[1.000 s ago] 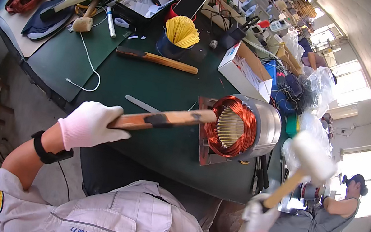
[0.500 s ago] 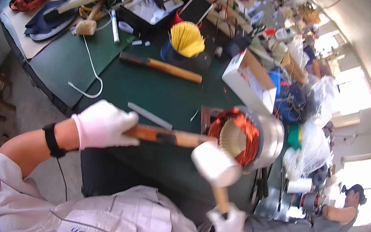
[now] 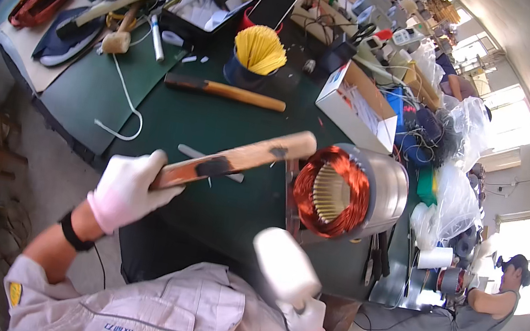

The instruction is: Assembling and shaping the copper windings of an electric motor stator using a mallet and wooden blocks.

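My left hand (image 3: 127, 187), in a white glove, is closed round the lower end of a flat wooden bar (image 3: 246, 154) with dark worn patches. The bar slants up to the right, its far end just short of the upper left of a motor stator (image 3: 379, 191). Red copper windings (image 3: 302, 188) ring the stator's near opening, and pale yellowish strips line its bore. Gloved as well, my right hand (image 3: 306, 322) grips a white-headed mallet (image 3: 286, 266) low in front of my body, apart from bar and stator. The mallet head is blurred; its handle is mostly hidden.
Beyond the bar, a hammer-like wooden tool (image 3: 224, 92) lies on the green tabletop (image 3: 180, 115). Behind it stand a cup of yellow strips (image 3: 259, 52) and an open white box (image 3: 359, 108). A co-worker (image 3: 494, 302) handles another stator at the right.
The bar's far end has swung up from the windings' left side. My right hand has drawn the mallet down and left, away from the stator.
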`<state>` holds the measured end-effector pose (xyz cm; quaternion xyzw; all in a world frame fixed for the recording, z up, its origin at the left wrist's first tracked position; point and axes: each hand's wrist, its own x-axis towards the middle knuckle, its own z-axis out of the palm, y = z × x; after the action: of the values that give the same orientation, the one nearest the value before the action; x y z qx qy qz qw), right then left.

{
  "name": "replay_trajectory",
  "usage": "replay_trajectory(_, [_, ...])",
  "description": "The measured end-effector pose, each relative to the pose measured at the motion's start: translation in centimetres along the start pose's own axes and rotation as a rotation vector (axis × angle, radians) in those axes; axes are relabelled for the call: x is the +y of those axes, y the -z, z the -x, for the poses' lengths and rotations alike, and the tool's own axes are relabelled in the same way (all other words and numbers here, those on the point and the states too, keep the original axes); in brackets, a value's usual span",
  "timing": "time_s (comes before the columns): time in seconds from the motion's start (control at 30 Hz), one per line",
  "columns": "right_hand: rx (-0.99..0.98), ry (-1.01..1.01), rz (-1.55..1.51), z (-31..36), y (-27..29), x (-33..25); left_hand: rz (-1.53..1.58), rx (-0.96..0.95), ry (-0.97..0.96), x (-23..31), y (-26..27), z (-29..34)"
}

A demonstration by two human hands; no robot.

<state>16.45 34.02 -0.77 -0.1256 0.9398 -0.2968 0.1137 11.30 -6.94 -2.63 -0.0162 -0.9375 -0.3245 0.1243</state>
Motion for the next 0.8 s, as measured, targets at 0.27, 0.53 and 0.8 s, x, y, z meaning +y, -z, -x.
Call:
replay_trajectory(0.27, [-0.172, -0.097, -1.008, -1.3, 0.8, -1.3, 1.032, -0.441, -0.223, 13.3, -8.5, 0.1])
replay_trajectory(0.53, [0.338, -0.133, -1.291, 1.7, 3.0, 3.3, -0.005, -0.302, -0.583, 17.6, -16.9, -2.8])
replay_trajectory(0.8, [0.554, -0.205, -1.236, 2.7, 6.5, 8.3, -0.064, -0.3, -0.59, 14.2, -16.2, -6.4])
